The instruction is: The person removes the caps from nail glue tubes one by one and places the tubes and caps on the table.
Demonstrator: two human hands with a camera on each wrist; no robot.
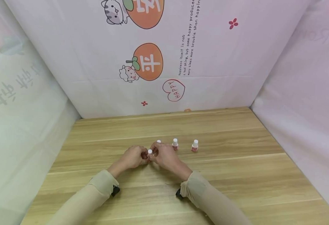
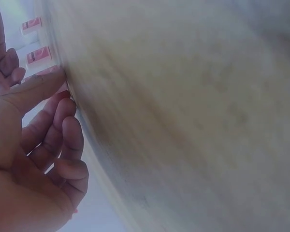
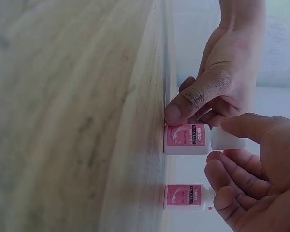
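A small nail glue bottle [image 3: 187,139], white with a pink label, stands upright on the wooden table between the two hands. My left hand [image 1: 134,157] pinches its lower body, the thumb showing at the label's side in the right wrist view. On its white cap [image 3: 228,139], my right hand [image 1: 166,157] has the thumb on one side and fingers on the other. Most of this bottle is covered by fingers in the left wrist view. Just behind the right hand, another bottle shows only its cap [image 1: 158,141] in the head view.
Two more upright bottles stand to the right: one bottle [image 1: 175,145] close to the right hand, the other bottle [image 1: 195,146] farther along. The wood-grain table [image 1: 237,175] meets a printed white curtain [image 1: 215,62] at the back and pale curtains at both sides.
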